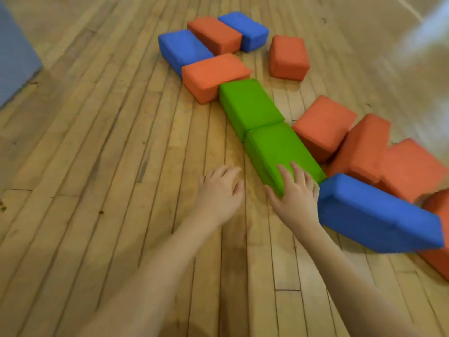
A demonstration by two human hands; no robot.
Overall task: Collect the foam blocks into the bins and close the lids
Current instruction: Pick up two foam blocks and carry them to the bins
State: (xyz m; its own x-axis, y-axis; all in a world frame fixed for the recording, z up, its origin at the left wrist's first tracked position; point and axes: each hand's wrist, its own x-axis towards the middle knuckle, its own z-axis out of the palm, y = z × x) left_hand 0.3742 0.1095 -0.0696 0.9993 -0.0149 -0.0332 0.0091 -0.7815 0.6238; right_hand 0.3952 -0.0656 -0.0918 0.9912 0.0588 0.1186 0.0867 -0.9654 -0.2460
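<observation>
Two bare hands reach out over a wooden plank floor (97, 142) strewn with foam blocks. The right hand (295, 190) rests on the near end of the nearer green block (279, 147), fingers spread across its top and thumb against its near face — grasping it loosely, as far as the blurred view allows. The left hand (220, 188) hovers just beside that block's left side, fingers relaxed and lightly curled, holding nothing.

Everything else lies around that nearer green block. A second green block (247, 103) butts end to end against its far side. Beyond that one sits an orange block (213, 74), touching its far corner, with two blue blocks (179, 47) (245, 27) and another orange block (213, 34) packed side by side behind. A squarer orange block (288, 55) stands apart, farther off to the right. Just right of the nearer green block, a row of orange blocks (323, 125) (364, 144) (410, 166) crowds together — some tilted — and a long blue block (374, 212) leans at the near right corner, touching it beside the right hand. Well to the far left, a pale blue object (14, 57) cuts the frame's edge; what it is cannot be told.
</observation>
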